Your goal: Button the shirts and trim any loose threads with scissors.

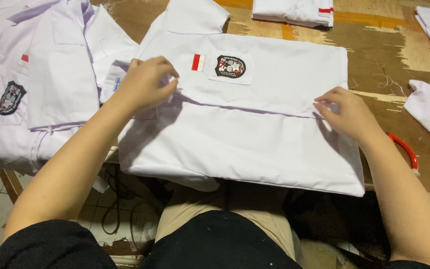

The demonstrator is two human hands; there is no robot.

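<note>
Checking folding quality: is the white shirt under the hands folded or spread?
Folded: the white shirt forms a neat rectangle, a straight fold edge running between left hand and right hand.

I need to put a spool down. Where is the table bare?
Bare wood shows right of the shirt, between the folded stack and the red ring. The left side is crowded with a shirt pile; both the left hand and the right hand press the shirt.
</note>
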